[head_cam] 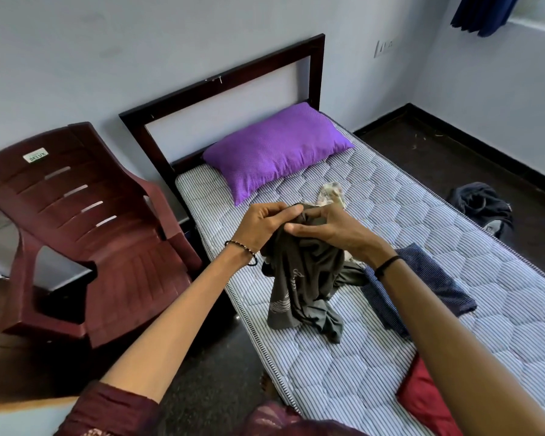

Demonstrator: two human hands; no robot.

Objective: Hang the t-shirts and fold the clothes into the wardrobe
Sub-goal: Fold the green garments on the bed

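A white sticker (35, 154) on the back of the maroon plastic chair (76, 215), far to the left of the fingers, carries green lettering that reads roughly "DELUX". The dark olive-grey t-shirt (299, 287) bears a pale print, too creased to read.

A dark bag (482, 206) lies on the floor well to the right of the fingers; what it holds cannot be told.

Both hands meet over the striped mattress (390, 215). The left hand (265, 221) has its fingers curled in, and its thumb (288, 211) pinches the bunched top of the t-shirt. The right hand (331, 228), touching the same bunch from the other side, grips it between the thumb (299, 228) and bent fingers. The t-shirt hangs crumpled below the fingers, its lower end resting on the mattress.

Just beyond the fingers lies a pale patterned cloth (331, 193), and farther beyond it a purple pillow (274, 149) against the dark headboard (221, 86). Below and to the right of the right hand's fingers a navy garment (431, 291) lies flat on the mattress, partly under the t-shirt's edge. A red garment (422, 401) lies nearer the person, under the right forearm.
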